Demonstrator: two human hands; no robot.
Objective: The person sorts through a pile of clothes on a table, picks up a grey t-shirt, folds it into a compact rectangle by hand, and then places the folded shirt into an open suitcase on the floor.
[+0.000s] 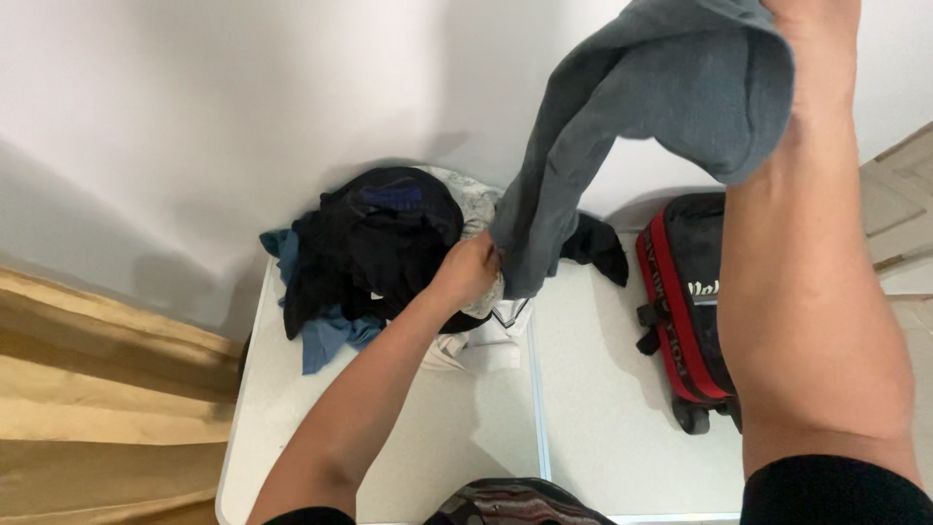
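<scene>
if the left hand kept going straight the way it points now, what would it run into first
Probably the dark clothes pile just beyond the left hand, which grips the grey garment's lower end; depth is unclear.

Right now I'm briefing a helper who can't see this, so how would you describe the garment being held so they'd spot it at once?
Start at the white folding table against the white wall. Above its middle hangs a long grey knit garment, lifted high by the right hand and pinched at its lower end by the left hand. Unlike the dark clothes pile and the black-and-red suitcase, it is off the table.
</scene>
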